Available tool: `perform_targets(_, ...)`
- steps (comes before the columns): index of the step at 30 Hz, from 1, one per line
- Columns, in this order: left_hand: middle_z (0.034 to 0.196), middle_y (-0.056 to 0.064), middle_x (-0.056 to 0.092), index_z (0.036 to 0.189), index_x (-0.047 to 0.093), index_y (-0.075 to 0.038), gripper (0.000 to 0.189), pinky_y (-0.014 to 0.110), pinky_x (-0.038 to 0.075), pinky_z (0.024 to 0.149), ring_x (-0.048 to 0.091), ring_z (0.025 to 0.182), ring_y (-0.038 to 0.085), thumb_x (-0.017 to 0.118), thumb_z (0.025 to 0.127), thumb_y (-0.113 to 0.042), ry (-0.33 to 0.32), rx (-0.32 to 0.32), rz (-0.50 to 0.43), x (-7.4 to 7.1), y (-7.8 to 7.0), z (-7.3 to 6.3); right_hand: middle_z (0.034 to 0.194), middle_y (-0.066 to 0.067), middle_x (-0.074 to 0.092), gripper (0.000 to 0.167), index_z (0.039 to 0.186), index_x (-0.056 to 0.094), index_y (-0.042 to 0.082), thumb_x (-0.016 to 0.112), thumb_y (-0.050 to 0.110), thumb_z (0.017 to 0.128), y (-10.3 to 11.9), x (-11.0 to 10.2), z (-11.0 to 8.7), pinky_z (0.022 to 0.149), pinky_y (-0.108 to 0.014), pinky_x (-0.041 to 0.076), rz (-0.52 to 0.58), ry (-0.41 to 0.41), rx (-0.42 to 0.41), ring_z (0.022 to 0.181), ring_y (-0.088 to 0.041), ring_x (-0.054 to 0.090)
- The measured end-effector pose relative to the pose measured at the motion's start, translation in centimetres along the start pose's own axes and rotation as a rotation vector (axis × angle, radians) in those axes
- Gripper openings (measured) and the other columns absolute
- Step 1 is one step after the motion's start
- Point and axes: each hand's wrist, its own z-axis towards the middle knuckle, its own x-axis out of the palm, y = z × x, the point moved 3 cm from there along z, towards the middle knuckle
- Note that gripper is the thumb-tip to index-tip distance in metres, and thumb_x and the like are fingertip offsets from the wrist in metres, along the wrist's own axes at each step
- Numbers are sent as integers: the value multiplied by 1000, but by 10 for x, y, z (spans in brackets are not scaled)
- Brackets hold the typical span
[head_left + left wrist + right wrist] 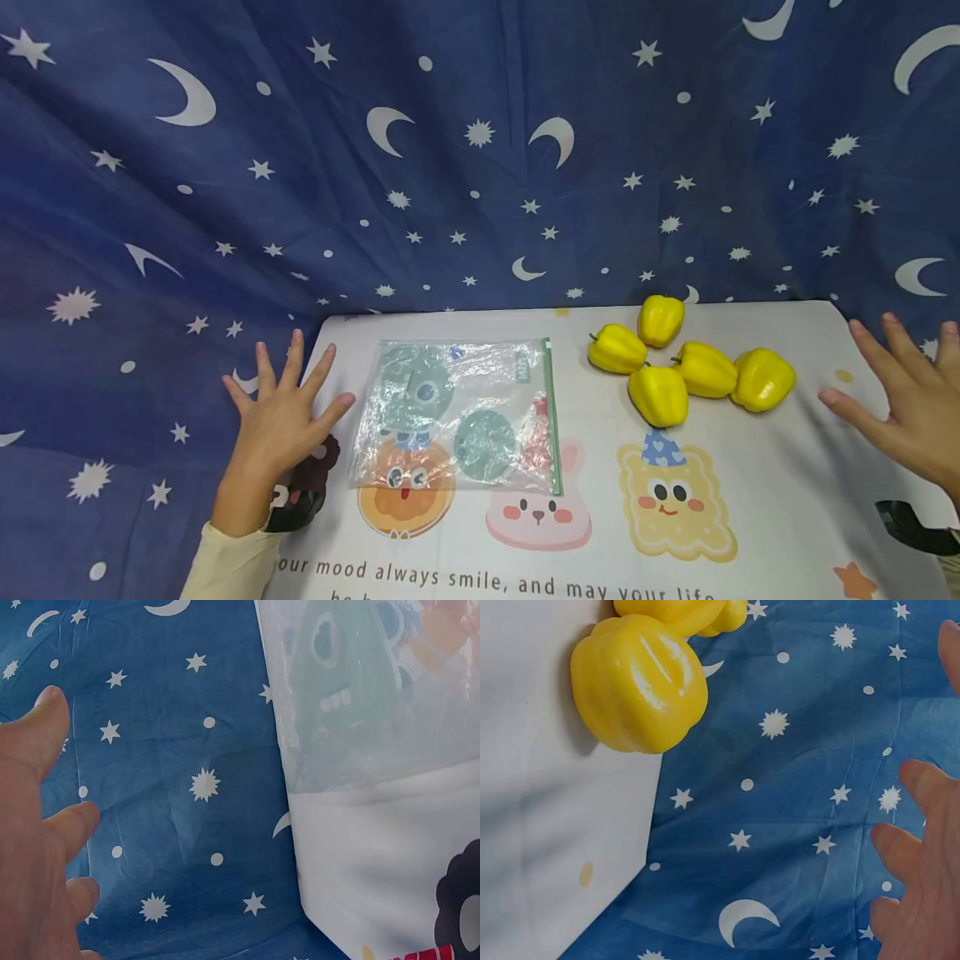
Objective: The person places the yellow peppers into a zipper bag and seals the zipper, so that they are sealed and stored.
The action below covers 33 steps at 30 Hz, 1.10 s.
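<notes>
Fingers spread wide, my left hand hovers by the table's left edge and holds nothing. To its right a clear plastic zip bag with a green slider edge lies flat on the table; the bag also fills the upper right of the left wrist view. My right hand is likewise spread and bare, over the table's right side. Several yellow bell peppers sit in a cluster between the bag and that hand. The nearest pepper to my right hand shows large in the right wrist view.
A white tablecloth printed with cartoon faces and lettering covers the table. Behind it and on the left hangs a dark blue curtain with moons and stars. A black wrist strap shows at my right wrist.
</notes>
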Motion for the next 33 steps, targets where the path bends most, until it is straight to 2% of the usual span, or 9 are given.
perform_targets(6,174,7,-5,163,24,-33,80,90,-13,102,-13,154,54,46,97,-71,0,11,-14,1,-8,-1,168,-22,-8,105,165,4,19,49,77,90,6,4,0,115,-74,-17,-28,51,30,149,-49,-27)
perform_targets(11,173,9,-2,163,23,-32,72,90,-7,104,-15,155,49,45,101,-63,-10,24,-83,9,-25,3,169,-17,-8,102,165,2,22,57,68,92,17,12,2,106,-78,-23,-16,92,2,151,-50,-21)
perform_targets(13,173,11,2,163,25,-31,71,89,-6,105,-12,156,49,46,102,-60,-14,37,-111,15,-36,6,170,-18,-6,101,165,3,22,59,63,93,23,16,4,108,-77,-24,8,112,-24,153,-51,-17)
perform_targets(18,174,9,6,162,29,-31,69,87,-5,108,-6,157,47,46,102,-58,12,75,-202,33,-71,13,170,-24,2,99,166,3,21,62,57,95,44,32,7,117,-70,-16,77,165,-60,155,-50,-7)
perform_targets(23,174,6,8,162,29,-31,65,85,-3,110,-3,158,46,43,104,-57,41,112,-284,49,-108,18,171,-21,11,98,166,9,22,66,55,94,70,43,11,123,-64,-11,145,176,-130,158,-46,5)
perform_targets(28,174,2,8,162,28,-33,62,85,2,112,0,158,43,39,105,-57,60,174,-302,68,-141,22,170,-19,21,95,165,16,24,71,49,92,93,56,11,127,-60,-5,230,178,-196,158,-41,12)
perform_targets(33,174,1,8,162,26,-36,62,84,5,112,1,158,42,34,106,-60,85,204,-306,84,-165,24,168,-15,28,93,164,25,23,75,48,89,124,71,9,126,-63,9,265,148,-288,157,-38,22)
